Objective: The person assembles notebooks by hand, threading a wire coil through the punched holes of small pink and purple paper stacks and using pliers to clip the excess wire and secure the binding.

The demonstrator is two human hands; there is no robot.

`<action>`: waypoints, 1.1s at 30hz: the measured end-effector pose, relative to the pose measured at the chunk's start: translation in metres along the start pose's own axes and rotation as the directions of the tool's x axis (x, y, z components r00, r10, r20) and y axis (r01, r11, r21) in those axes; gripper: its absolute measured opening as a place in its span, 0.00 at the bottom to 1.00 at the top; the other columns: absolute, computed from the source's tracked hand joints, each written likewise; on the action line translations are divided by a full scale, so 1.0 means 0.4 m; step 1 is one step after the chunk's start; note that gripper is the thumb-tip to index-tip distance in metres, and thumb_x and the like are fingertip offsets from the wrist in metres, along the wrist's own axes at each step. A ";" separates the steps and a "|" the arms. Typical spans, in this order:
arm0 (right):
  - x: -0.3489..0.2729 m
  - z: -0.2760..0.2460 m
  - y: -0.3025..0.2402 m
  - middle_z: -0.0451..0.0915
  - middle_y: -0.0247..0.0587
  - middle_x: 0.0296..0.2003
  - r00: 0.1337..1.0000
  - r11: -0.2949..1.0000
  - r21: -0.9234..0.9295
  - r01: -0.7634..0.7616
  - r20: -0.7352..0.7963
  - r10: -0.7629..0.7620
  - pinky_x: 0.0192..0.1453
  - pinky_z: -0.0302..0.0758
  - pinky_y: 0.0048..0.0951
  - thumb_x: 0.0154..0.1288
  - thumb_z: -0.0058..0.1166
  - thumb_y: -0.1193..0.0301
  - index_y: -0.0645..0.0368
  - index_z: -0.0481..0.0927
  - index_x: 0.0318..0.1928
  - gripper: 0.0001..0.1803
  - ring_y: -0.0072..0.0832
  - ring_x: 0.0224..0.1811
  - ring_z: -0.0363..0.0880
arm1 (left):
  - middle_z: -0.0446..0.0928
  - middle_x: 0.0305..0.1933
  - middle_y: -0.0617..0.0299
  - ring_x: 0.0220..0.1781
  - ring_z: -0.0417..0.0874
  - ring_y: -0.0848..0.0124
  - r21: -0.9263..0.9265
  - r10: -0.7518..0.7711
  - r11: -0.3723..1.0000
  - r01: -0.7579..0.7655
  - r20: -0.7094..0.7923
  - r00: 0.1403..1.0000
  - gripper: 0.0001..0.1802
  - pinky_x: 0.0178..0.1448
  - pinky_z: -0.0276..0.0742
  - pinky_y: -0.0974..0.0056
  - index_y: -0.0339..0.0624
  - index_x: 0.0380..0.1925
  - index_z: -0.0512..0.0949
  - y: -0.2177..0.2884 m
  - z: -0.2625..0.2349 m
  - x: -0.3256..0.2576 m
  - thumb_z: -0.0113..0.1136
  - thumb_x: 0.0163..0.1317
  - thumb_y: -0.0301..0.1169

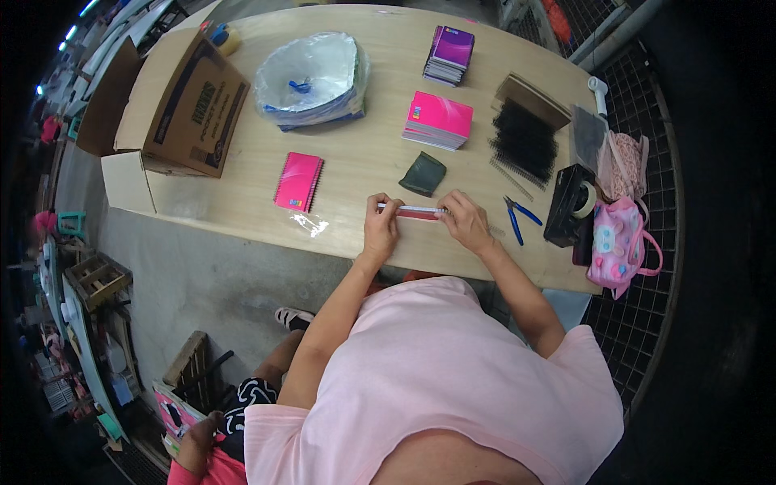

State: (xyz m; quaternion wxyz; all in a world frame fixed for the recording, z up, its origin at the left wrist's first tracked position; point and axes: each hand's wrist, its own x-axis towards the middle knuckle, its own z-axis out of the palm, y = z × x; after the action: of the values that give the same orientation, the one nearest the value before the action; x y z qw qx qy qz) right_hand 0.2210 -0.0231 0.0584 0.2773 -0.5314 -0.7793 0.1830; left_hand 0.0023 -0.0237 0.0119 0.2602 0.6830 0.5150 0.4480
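**Two hands are pinching a small notebook (416,213) by its ends**

The notebook is lying between the hands near the table's (347,174) close edge, its long axis running left to right across the person's body. Its pale page edge is facing up, and a reddish cover is showing below. The left hand (381,229) is holding the left end, thumb and fingers together on it; the right hand (466,221) is pressing its bunched fingertips onto the right end. Whether a wire is sitting between those right fingertips, I cannot tell.

The right hand is the nearer one to the blue pliers (514,220), which are lying just to its right with their handles spreading, and to the heap of black coils (524,141), resting farther up and to the right. A dark green pouch (423,174) is lying just beyond the notebook.

Both wrists are bending inward: the left forearm is rising from lower left, the right one slanting in from lower right.
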 end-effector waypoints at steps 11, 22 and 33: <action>0.041 0.005 0.029 0.79 0.40 0.43 0.986 0.992 -0.123 0.037 0.168 -0.016 0.54 0.74 0.46 0.59 0.64 0.60 0.56 0.83 0.42 0.16 0.42 0.53 0.74 | 0.68 0.48 0.49 0.45 0.77 0.53 0.025 -0.003 1.000 0.003 0.009 1.000 0.14 0.48 0.77 0.55 0.40 0.43 0.78 -0.011 -0.006 -0.005 0.57 0.58 0.15; 0.208 0.014 0.093 0.76 0.59 0.56 0.862 0.988 -0.054 -0.148 0.483 0.155 0.67 0.69 0.41 0.56 0.66 0.53 0.51 0.83 0.55 0.28 0.48 0.62 0.73 | 0.63 0.49 0.45 0.51 0.69 0.49 0.078 -0.083 0.993 0.085 -0.031 0.996 0.27 0.54 0.73 0.50 0.37 0.44 0.75 -0.007 0.014 -0.016 0.78 0.48 0.36; 0.126 -0.071 0.162 0.75 0.44 0.58 0.851 0.637 0.682 -0.358 0.520 -0.078 0.69 0.63 0.32 0.58 0.61 0.62 0.68 0.84 0.50 0.24 0.33 0.62 0.71 | 0.65 0.45 0.46 0.51 0.66 0.51 0.051 -0.010 0.999 0.008 0.030 0.999 0.19 0.51 0.73 0.52 0.38 0.38 0.76 0.007 0.012 0.024 0.75 0.50 0.29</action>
State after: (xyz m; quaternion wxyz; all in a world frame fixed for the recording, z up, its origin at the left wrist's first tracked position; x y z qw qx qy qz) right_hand 0.2718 0.0474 0.0550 0.2442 -0.3597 -0.6280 0.6454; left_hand 0.0084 -0.0153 0.0154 0.2526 0.6937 0.5253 0.4231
